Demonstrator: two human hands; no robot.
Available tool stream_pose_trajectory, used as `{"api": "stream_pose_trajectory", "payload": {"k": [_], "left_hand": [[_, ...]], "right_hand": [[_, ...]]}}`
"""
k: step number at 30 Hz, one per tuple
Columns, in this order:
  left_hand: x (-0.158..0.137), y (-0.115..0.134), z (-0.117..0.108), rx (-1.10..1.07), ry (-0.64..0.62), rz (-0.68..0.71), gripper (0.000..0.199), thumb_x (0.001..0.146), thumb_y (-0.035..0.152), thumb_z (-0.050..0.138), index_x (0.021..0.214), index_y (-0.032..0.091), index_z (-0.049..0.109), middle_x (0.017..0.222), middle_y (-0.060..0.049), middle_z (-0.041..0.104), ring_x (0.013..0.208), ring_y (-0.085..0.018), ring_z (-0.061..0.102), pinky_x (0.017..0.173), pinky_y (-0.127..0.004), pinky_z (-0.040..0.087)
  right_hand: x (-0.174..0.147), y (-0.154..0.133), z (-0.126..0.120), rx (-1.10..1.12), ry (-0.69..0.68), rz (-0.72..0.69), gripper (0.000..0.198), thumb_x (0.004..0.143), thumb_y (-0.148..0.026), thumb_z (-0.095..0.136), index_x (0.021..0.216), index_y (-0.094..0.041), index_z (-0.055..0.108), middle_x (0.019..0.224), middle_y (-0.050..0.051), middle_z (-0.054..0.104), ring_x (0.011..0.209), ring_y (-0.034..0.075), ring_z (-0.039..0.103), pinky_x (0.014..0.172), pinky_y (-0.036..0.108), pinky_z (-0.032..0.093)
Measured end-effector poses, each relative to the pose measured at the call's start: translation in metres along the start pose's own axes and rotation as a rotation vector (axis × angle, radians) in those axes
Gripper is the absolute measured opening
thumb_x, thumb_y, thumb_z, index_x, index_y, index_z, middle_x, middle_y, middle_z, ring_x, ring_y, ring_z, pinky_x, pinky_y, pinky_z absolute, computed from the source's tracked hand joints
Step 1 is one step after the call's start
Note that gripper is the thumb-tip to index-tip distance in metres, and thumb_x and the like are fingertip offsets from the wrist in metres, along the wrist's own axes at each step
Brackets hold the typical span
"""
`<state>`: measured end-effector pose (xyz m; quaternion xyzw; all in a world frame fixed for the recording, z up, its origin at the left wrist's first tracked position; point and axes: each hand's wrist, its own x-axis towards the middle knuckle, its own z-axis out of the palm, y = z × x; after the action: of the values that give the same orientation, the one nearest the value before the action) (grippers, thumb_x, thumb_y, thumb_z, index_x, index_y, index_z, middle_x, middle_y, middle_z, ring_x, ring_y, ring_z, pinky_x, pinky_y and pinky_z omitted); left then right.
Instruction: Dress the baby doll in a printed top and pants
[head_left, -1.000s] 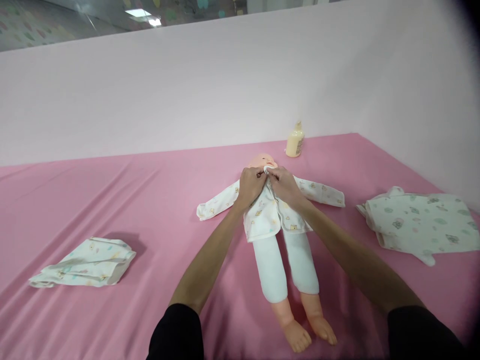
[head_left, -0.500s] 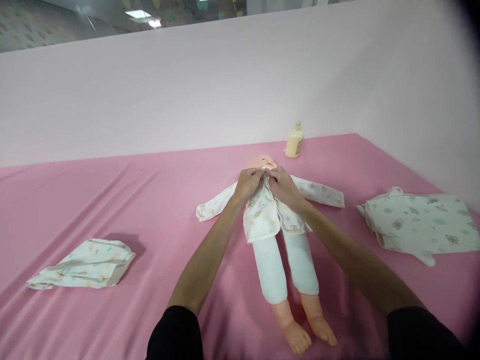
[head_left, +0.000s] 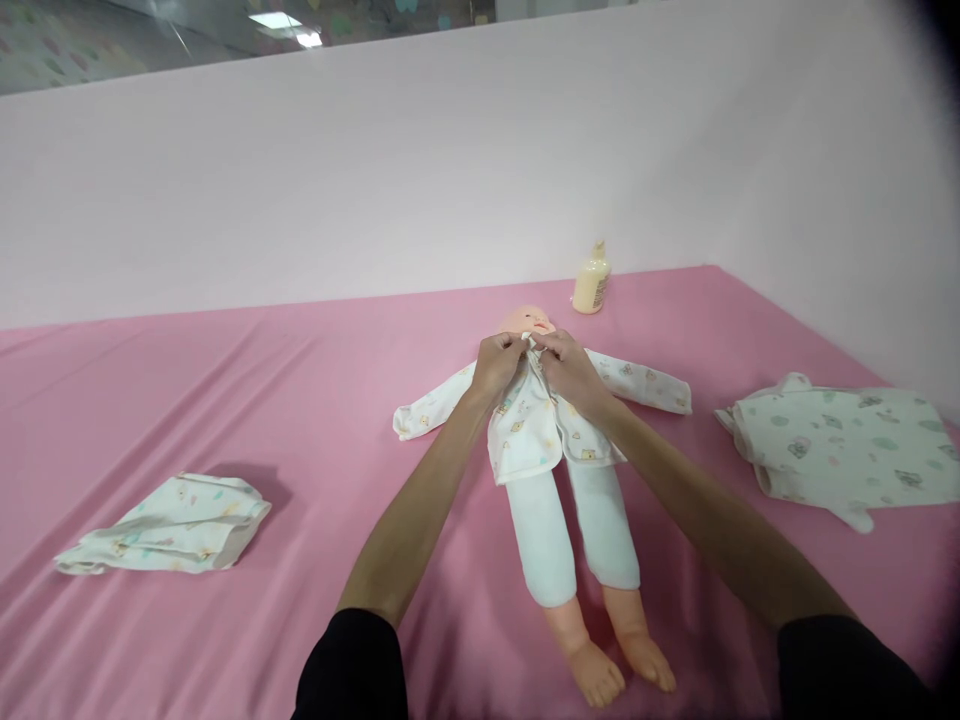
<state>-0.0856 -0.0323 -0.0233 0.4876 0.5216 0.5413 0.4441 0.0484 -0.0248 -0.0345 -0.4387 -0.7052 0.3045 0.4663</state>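
Note:
A baby doll [head_left: 588, 655] lies on its back, feet toward me, with its arms spread out to the sides. It wears a white baby jacket [head_left: 525, 446] with small printed bears, and the lower front edges hang apart above its white legs. At the neckline, my left hand [head_left: 498, 362] pinches one side of the collar. Close beside it, my right hand [head_left: 568, 368] pinches the other side, fingertips almost touching the left ones. Whatever fastening lies between the fingertips is hidden. The doll's head shows just beyond my hands.
A pink sheet [head_left: 322, 400] covers the surface, wrinkled at left. Folded printed baby clothing [head_left: 176, 525] lies at left, and a white printed garment [head_left: 855, 445] at right. A pale yellow pump bottle [head_left: 592, 284] stands behind the doll, near the white wall [head_left: 337, 190].
Both hands stay at the collar with only slight finger movement. The doll and the other things keep their places; the view has shifted very slightly.

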Motion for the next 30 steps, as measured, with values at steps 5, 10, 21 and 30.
{"api": "stream_pose_trajectory", "payload": {"k": [5, 10, 21, 30], "left_hand": [[0.003, -0.007, 0.003, 0.029, 0.012, 0.029, 0.017, 0.082, 0.030, 0.061, 0.076, 0.014, 0.060, 0.067, 0.001, 0.055, 0.059, -0.008, 0.048, 0.061, -0.022, 0.040], [0.006, -0.013, 0.004, 0.110, 0.037, 0.062, 0.018, 0.084, 0.034, 0.058, 0.081, 0.017, 0.060, 0.072, 0.001, 0.057, 0.064, -0.009, 0.048, 0.063, -0.022, 0.040], [0.004, -0.011, 0.002, 0.015, -0.006, 0.031, 0.014, 0.083, 0.027, 0.055, 0.075, 0.017, 0.051, 0.066, 0.002, 0.046, 0.058, -0.007, 0.039, 0.055, -0.021, 0.032], [0.002, -0.006, 0.002, 0.022, -0.021, -0.008, 0.014, 0.081, 0.027, 0.057, 0.073, 0.016, 0.053, 0.064, 0.002, 0.045, 0.056, -0.007, 0.039, 0.056, -0.022, 0.033]], "right_hand": [[0.000, -0.004, -0.003, 0.177, 0.038, 0.104, 0.032, 0.084, -0.022, 0.055, 0.108, -0.021, 0.075, 0.096, 0.005, 0.069, 0.079, 0.018, 0.060, 0.076, 0.032, 0.047], [0.000, -0.003, -0.004, 0.036, 0.076, 0.018, 0.029, 0.087, -0.024, 0.054, 0.106, -0.018, 0.074, 0.094, 0.007, 0.069, 0.083, 0.021, 0.061, 0.079, 0.034, 0.048], [-0.010, 0.004, 0.001, -0.703, 0.062, -0.399, 0.040, 0.096, -0.015, 0.038, 0.124, -0.012, 0.066, 0.102, 0.015, 0.059, 0.094, 0.028, 0.053, 0.084, 0.039, 0.045], [-0.013, -0.002, -0.004, -0.843, -0.054, -0.404, 0.041, 0.094, -0.012, 0.037, 0.125, -0.007, 0.063, 0.106, 0.019, 0.059, 0.093, 0.030, 0.052, 0.086, 0.042, 0.043]]}}
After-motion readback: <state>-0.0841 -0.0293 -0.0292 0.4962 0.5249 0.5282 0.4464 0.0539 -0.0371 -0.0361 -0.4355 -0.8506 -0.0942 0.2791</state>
